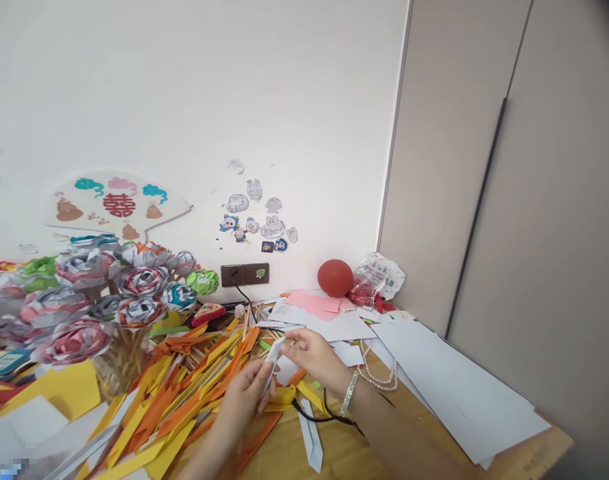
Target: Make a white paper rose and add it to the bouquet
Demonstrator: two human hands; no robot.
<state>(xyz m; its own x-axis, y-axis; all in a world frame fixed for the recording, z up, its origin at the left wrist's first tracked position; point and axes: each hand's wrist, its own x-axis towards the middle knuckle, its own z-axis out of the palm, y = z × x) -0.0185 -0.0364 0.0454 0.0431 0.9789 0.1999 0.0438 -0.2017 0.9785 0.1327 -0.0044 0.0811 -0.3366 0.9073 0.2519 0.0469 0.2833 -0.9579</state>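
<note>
A narrow folded strip of white paper (273, 359) is held between my two hands above the table. My left hand (249, 385) pinches its lower part between thumb and fingers. At the upper end, my right hand (307, 350) grips the strip with its fingertips; a sparkling bracelet (350, 393) circles that wrist. Just below my hands lie yellow folded paper (283, 396) and a black cord (314, 418). Another folded white strip (310, 437) rests on the wooden table (354, 447).
Orange and yellow folded strips (184, 387) cover the left side. Behind them stand several paper roses (144, 281). White sheets (454, 380) lie along the right edge, beside a pearl string (379, 383). A red balloon (335, 278) and plastic packaging (377, 277) sit at the back.
</note>
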